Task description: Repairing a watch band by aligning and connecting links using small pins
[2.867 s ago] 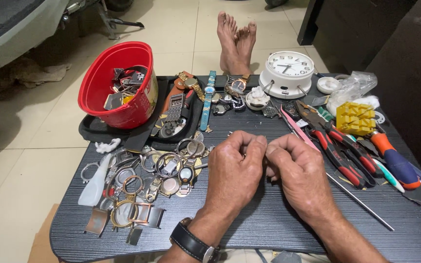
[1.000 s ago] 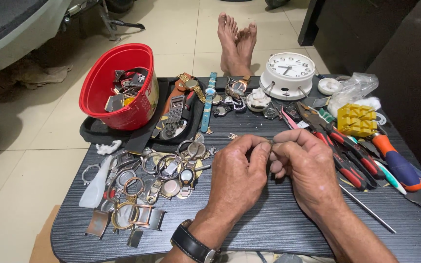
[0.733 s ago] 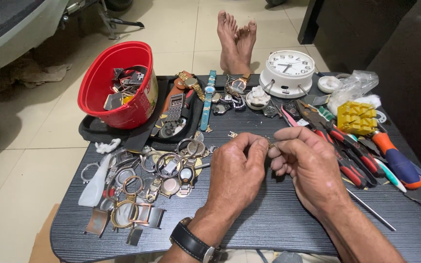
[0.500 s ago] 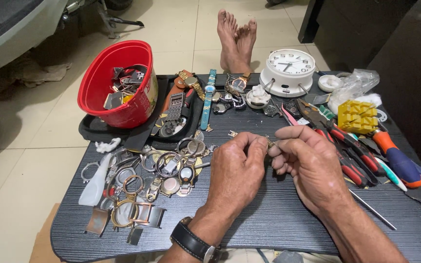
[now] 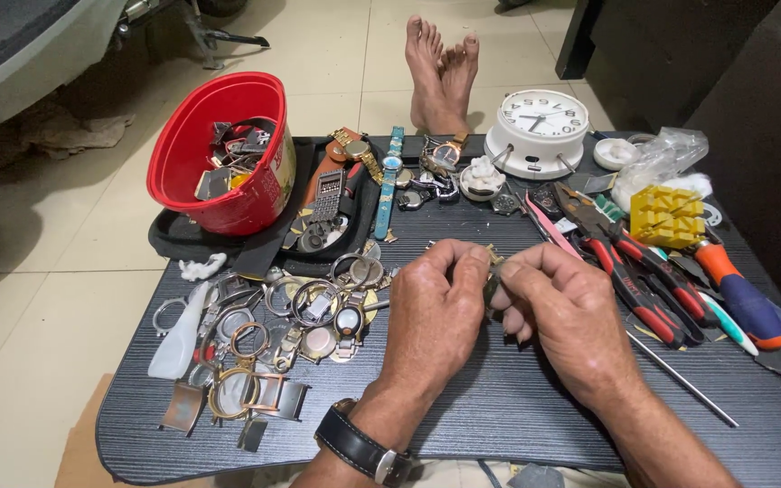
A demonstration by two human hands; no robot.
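My left hand (image 5: 436,312) and my right hand (image 5: 567,312) meet over the middle of a dark grained table (image 5: 499,416). Their fingertips pinch a small metal watch part (image 5: 492,260) between them; most of it is hidden by the fingers. A black-strapped wristwatch (image 5: 359,445) sits on my left wrist. Left of my left hand lies a heap of metal watch cases and bracelet pieces (image 5: 291,316).
A red tub (image 5: 219,154) of watch parts stands at the back left beside a black tray (image 5: 318,217) of watches. A white alarm clock (image 5: 537,131) is at the back. Red-handled pliers (image 5: 644,280), screwdrivers (image 5: 738,294) and a yellow block (image 5: 666,215) lie right. Bare feet (image 5: 443,68) rest beyond.
Both hands have shifted slightly up and away from me, still pinching the small part between their fingertips. Nothing else on the table has moved.
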